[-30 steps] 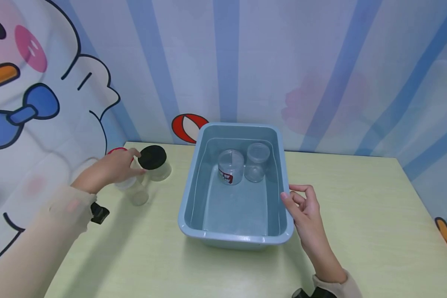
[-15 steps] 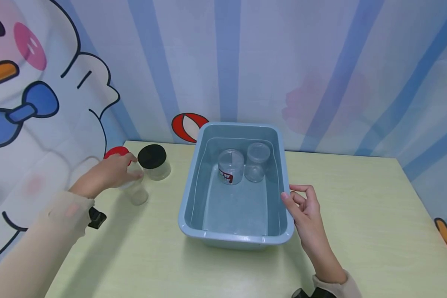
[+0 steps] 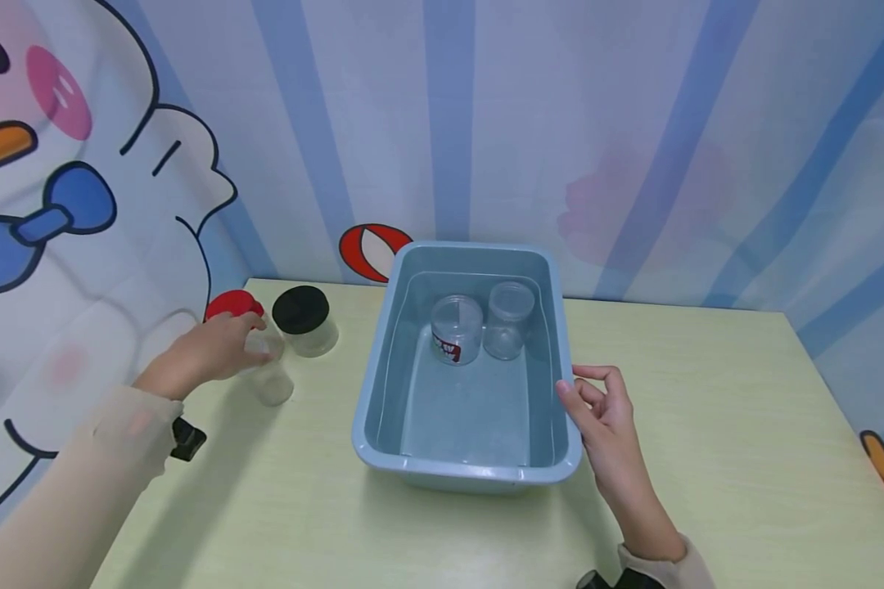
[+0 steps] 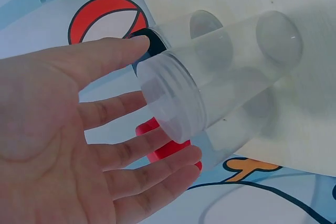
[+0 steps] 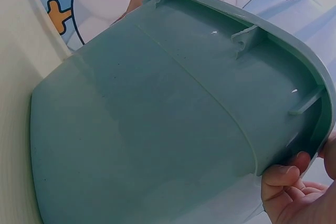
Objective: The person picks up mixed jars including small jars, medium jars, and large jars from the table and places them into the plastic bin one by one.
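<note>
My left hand (image 3: 206,356) reaches over an open-topped clear jar (image 3: 272,383) standing on the table. In the left wrist view the left hand (image 4: 63,129) has its fingers spread and nearly straight about the clear jar's (image 4: 220,66) threaded mouth, with the thumb at the rim. A red-lidded jar (image 3: 232,304) and a black-lidded jar (image 3: 301,311) stand just behind. My right hand (image 3: 604,409) holds the right rim of a blue tub (image 3: 471,476). Its fingertips (image 5: 283,174) curl under the rim of the blue tub (image 5: 157,103). Inside stand a labelled clear jar (image 3: 457,329) and a plain one (image 3: 508,321).
The tub sits mid-table on a pale green tabletop (image 3: 707,458). A cartoon-printed curtain (image 3: 633,147) hangs close behind and to the left. A black strap clip (image 3: 187,439) shows at my left wrist.
My left hand has drawn back left from the black-lidded jar to the open clear jar, uncovering the red lid. The right hand and the tub have not moved.
</note>
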`<state>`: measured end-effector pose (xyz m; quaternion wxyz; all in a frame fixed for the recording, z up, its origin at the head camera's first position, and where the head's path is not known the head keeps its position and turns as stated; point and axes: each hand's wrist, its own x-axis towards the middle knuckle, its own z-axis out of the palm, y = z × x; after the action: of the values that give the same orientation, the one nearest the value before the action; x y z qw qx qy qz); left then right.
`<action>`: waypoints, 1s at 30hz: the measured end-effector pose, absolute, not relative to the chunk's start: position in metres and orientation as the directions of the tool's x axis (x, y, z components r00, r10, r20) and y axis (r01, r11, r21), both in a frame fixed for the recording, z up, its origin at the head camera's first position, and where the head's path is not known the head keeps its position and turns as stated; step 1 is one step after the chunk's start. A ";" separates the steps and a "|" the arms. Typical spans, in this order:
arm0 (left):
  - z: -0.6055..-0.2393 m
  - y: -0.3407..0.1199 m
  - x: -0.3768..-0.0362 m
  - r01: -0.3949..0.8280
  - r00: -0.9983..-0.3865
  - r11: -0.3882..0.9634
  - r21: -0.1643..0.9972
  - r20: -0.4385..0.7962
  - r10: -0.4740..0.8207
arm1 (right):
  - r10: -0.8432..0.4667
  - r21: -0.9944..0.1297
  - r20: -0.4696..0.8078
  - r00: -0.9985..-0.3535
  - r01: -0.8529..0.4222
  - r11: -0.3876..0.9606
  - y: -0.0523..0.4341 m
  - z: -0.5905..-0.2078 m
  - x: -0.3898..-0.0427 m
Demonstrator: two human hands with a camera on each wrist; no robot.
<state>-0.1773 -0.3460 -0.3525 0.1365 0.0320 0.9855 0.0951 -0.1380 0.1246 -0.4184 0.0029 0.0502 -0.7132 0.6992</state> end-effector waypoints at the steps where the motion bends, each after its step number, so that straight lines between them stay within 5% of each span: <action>1: -0.353 -0.347 -0.177 0.039 -0.960 0.979 0.201 -0.263 0.092 | -0.067 -0.997 0.075 -0.995 -0.076 0.015 0.125 -0.418 -0.138; 30: -0.372 -0.352 -0.181 0.021 -0.956 0.966 0.259 -0.276 0.095 | -0.080 -0.997 0.082 -0.993 -0.082 0.003 0.126 -0.421 -0.139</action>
<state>-0.1813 -0.3520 -0.3724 0.1447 0.0296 0.9807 0.1278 -0.1386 0.1261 -0.4207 0.0008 0.0571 -0.7081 0.7038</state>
